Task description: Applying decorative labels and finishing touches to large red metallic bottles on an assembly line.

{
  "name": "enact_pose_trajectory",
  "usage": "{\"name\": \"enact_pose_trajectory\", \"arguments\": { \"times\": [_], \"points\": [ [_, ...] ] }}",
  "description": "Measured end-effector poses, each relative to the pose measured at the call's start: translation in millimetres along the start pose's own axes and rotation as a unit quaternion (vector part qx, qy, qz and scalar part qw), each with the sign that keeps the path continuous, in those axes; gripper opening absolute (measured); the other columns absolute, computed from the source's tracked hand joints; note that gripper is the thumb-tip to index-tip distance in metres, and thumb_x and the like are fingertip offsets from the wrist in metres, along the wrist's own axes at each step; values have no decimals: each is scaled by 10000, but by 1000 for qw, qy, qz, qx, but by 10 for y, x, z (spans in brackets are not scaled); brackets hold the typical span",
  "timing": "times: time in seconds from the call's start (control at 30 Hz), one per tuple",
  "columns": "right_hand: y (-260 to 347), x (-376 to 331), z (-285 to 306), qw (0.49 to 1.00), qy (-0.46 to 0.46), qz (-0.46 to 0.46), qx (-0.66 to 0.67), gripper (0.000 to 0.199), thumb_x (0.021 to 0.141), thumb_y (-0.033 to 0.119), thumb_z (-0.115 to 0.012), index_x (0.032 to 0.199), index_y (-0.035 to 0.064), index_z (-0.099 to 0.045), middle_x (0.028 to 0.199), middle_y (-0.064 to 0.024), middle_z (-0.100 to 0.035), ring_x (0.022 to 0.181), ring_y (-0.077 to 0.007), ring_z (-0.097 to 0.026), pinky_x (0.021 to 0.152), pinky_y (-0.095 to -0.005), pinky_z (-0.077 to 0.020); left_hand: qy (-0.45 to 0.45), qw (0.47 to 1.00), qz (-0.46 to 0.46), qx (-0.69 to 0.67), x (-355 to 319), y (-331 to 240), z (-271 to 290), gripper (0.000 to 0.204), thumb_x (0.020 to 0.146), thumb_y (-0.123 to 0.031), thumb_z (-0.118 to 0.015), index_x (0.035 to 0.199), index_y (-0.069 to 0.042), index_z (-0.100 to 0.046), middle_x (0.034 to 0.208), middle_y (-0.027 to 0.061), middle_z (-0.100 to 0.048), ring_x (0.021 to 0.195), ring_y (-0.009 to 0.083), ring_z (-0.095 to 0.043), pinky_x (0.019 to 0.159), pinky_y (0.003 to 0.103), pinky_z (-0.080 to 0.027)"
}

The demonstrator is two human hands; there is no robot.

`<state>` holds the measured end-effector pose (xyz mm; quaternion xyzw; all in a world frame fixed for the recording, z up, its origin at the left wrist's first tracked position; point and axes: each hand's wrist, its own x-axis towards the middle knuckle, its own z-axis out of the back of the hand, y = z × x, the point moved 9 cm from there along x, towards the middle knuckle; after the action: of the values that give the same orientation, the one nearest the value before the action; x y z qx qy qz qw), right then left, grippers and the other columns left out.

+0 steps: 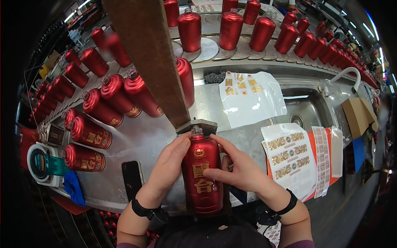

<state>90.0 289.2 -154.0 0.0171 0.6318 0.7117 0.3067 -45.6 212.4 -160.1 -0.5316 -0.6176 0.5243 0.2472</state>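
On the steel desk [165,136], a red bottle [202,177] stands upright under a wooden jig arm [144,53]. The left hand [167,165] steadies its shoulder in a narrow grip while the right hand [235,167] presses the gold label [201,177]; pressing evenly outward would likely seat it flat.

The bottle [202,177] between the left hand [168,163] and right hand [235,167] is deep metallic red with gold characters and a small gold emblem near its shoulder. The other bottles [100,108] lying and standing around are the same glossy red, some with gold marks. The bench [149,136] is dull silver steel. The sticker sheets [291,159] are white with rows of gold lettering, backed by orange-red. The phone [132,178] is black, the cloth [73,186] blue, both wristbands [142,210] black.
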Motion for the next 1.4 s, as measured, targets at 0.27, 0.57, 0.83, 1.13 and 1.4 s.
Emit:
{"name": "enact_pose_trajectory", "arguments": {
  "times": [0.27, 0.57, 0.83, 1.13, 1.4],
  "points": [
    [4, -18, -4, 1000, 4, -12, 3, 879, 850, 235, -836, 1553, 61, -337, 1119, -63, -655, 647, -39, -500, 604, -213, -440, 11, 999, 10, 47, -29, 16, -32, 537, 997, -181, -638, 1446, 42, -445, 1283, 91, -617, 1178, 133, -570, 1018, 297, -465],
    [-31, 30, 52, 999, -5, 43, 33, 844, 885, 371, -775, 1515, -17, -369, 799, -51, -655, 605, -66, -529, 549, -232, -432, 31, 997, 8, 64, -12, 29, -60, 604, 963, -184, -691, 1454, 37, -419, 1293, 101, -611, 1186, 140, -573, 1023, 315, -469],
    [-528, 208, 616, 939, 7, -165, 302, 596, 1087, 499, -358, 1342, 13, -589, 920, -95, -727, 649, -104, -610, 557, -249, -531, 17, 996, -11, 83, -100, 36, -42, 682, 940, -189, -713, 1480, 15, -349, 1306, 134, -592, 1193, 175, -574, 1025, 339, -475],
    [519, 56, 578, 992, -41, -18, 118, 430, 866, 39, -760, 1272, 47, -618, 1036, -33, -680, 905, -91, -650, 783, -223, -540, 26, 998, -21, 57, -76, 32, -50, 628, 928, -221, -733, 1400, 9, -389, 1246, 127, -606, 1134, 163, -601, 976, 341, -505],
    [1020, 254, 159, 975, 15, 157, -158, 281, 881, 174, -744, 1084, -6, -673, 935, -117, -678, 875, -211, -663, 793, -332, -514, 35, 998, -47, 39, -67, 24, -62, 614, 921, -248, -740, 1365, 10, -404, 1252, 132, -580, 1148, 169, -590, 970, 334, -506]
  ]
}}
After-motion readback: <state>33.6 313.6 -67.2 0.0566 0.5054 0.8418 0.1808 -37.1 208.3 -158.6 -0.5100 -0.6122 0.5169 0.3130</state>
